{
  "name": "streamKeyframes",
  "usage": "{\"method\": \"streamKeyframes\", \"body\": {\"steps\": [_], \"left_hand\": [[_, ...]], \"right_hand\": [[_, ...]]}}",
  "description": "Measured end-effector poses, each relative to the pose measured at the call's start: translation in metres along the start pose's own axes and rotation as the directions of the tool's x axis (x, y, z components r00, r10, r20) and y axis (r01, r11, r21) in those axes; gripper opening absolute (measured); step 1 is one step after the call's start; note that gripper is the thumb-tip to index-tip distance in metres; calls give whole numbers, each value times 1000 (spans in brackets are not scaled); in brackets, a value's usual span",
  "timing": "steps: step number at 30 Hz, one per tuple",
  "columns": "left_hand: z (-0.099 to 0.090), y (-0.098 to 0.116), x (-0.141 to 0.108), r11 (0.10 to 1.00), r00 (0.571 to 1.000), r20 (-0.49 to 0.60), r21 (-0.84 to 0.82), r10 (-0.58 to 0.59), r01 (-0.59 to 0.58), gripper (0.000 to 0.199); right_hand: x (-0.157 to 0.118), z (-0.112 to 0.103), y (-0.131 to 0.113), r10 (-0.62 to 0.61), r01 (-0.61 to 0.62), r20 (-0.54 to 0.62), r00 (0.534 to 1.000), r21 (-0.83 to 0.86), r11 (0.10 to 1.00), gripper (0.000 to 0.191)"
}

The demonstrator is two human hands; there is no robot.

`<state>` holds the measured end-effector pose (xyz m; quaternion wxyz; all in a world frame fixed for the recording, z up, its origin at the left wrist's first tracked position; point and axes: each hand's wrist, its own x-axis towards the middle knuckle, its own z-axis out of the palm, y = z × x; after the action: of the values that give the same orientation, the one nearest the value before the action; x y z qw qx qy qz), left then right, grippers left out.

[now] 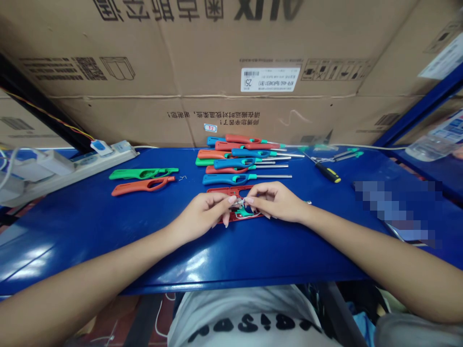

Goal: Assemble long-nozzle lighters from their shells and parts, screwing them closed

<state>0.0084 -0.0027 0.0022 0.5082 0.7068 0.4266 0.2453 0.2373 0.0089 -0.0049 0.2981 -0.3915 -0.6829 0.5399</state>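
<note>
My left hand (211,212) and my right hand (275,201) meet over an opened red lighter casing (220,191) on the blue table. Thumb and fingers of the left hand pinch a small pale, partly clear part (238,202). Fingertips of my right hand are closed at its other side, on what looks like a thin white wire. Below the fingers lie a teal piece (244,211) and a white wire (246,216) in the casing. Just beyond, a blue long-nosed lighter (231,179) lies in front of a pile of red, blue and green ones.
Green (141,173) and orange (142,186) casing pieces lie at the left, near a white power strip (83,166). A black-and-yellow screwdriver (328,172) is at the right, beside thin metal and teal parts (342,155). Cardboard boxes (181,111) stand along the back.
</note>
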Motion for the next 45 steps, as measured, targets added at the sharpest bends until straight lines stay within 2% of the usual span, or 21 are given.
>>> {"method": "streamKeyframes", "body": {"steps": [8, 15, 23, 27, 32, 40, 45], "left_hand": [[3, 6, -2, 998, 998, -27, 36, 54, -53, 50], [8, 3, -1, 992, 991, -59, 49, 119, -116, 51], [4, 2, -1, 998, 997, -61, -21, 49, -51, 52], [1, 4, 0, 999, 997, -75, -50, 6, -10, 51], [0, 2, 0, 999, 998, -54, -45, 22, -24, 50], [0, -1, 0, 998, 998, -60, -43, 36, -39, 50], [0, 2, -1, 999, 998, -52, -34, 34, -36, 47]], "right_hand": [[-2, 4, 4, -17, 17, -42, 999, -5, 1000, 38], [-2, 6, 7, -28, 27, -62, 998, -21, 999, 36], [-2, 7, 3, -32, 35, -84, 996, 36, 999, 41], [-2, 5, 3, -70, 75, -90, 993, 57, 996, 37], [-2, 3, 3, -100, 106, -89, 991, 59, 993, 32], [0, 0, 5, -33, 35, -39, 999, 45, 998, 34], [-1, 1, 3, -31, 33, -42, 999, 41, 999, 32]]}}
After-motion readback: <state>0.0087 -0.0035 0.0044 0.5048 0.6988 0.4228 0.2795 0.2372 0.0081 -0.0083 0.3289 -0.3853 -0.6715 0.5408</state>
